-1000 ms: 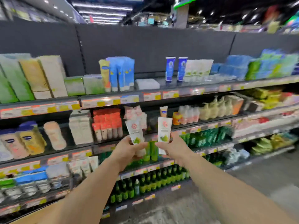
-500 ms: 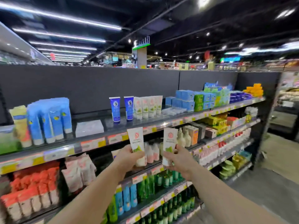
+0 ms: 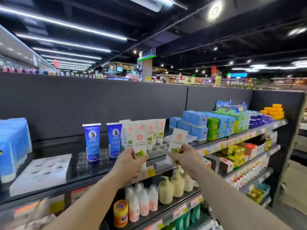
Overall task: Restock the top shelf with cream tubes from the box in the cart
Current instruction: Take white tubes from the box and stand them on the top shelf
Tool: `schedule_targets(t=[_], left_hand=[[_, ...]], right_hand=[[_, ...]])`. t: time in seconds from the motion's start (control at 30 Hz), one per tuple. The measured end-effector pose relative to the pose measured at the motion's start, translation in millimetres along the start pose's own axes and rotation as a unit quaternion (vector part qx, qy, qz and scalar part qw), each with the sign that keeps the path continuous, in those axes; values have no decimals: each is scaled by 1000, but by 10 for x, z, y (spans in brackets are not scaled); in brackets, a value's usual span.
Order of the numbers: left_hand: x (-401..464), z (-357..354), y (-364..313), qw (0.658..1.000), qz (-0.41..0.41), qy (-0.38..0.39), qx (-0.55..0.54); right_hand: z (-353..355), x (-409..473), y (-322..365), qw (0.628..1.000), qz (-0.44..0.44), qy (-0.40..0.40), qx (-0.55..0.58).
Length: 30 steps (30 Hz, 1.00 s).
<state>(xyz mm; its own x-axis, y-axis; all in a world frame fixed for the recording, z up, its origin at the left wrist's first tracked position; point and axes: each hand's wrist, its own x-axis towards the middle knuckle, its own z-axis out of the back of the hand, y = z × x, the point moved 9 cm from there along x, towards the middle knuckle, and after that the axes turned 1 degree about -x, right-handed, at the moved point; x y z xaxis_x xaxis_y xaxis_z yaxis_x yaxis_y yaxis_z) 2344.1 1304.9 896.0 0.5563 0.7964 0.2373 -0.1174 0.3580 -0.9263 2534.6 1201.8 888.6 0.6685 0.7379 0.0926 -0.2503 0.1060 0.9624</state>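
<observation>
Now your hands have risen to top shelf (image 3: 93, 165) level. Left hand (image 3: 128, 161) grips one cream tube (image 3: 140, 144) at 12 o'clock before the white row (image 3: 149, 132); right hand (image 3: 186, 156) pinches another tube (image 3: 177, 140) at 1 o'clock. Both look ready to set down.

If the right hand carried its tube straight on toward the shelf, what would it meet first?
Probably the clear plastic tray on the top shelf, just right of the row of white cream tubes; depth is uncertain. The right hand holds its tube before that spot.
</observation>
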Motion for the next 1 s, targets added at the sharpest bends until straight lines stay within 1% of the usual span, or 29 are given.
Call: schedule_targets(t=[0.1, 0.23, 0.3, 0.37, 0.47, 0.6, 0.7, 1.0], left_hand=[[314, -44, 28, 1000, -1, -19, 10], [629, -82, 82, 996, 15, -84, 28], [713, -108, 145, 991, 36, -126, 33], [770, -167, 208, 987, 54, -147, 36], [808, -230, 248, 982, 69, -174, 33], [809, -291, 274, 975, 80, -201, 52], [814, -299, 274, 970, 92, -214, 66], [805, -312, 254, 968, 106, -215, 80]], right_hand=[[24, 556, 81, 998, 35, 7, -43], [-53, 1206, 155, 990, 88, 21, -104], [-162, 1457, 173, 984, 105, 47, -138], [-320, 1614, 173, 974, 129, 96, -157], [-510, 1698, 155, 960, 167, 153, -165], [-568, 1720, 145, 938, 194, 189, -215], [-587, 1720, 155, 926, 188, 227, -237], [-675, 1710, 198, 899, 209, 263, -280]])
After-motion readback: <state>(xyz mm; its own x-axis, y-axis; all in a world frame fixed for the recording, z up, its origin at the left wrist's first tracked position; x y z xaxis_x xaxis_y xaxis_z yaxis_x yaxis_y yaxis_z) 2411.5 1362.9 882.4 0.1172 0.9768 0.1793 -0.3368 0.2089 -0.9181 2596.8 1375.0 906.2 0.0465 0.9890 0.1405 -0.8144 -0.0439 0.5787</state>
